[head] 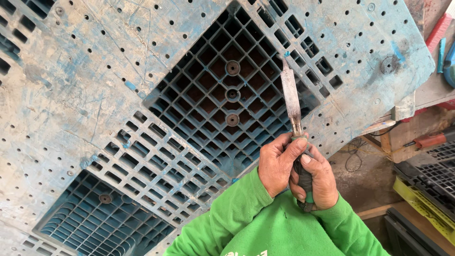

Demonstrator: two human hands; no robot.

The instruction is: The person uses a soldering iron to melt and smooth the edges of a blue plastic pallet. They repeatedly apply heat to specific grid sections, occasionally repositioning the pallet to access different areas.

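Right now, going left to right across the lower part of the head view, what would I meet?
Blue pallet's lower-left grid opening → left hand → tool handle gripped by both hands → right hand → red-handled tool on the cluttered floor.

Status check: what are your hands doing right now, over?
Left hand and right hand both grip flat metal tool. Tip on blue pallet grid. Nothing in the way.

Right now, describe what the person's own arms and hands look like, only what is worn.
Both arms wear long bright green sleeves of a soft, sweatshirt-like fabric, ending in ribbed cuffs at the wrists. The left hand and right hand are bare: no gloves, and no rings or watch that show. The same green covers the chest, with a bit of pale print at the bottom edge.
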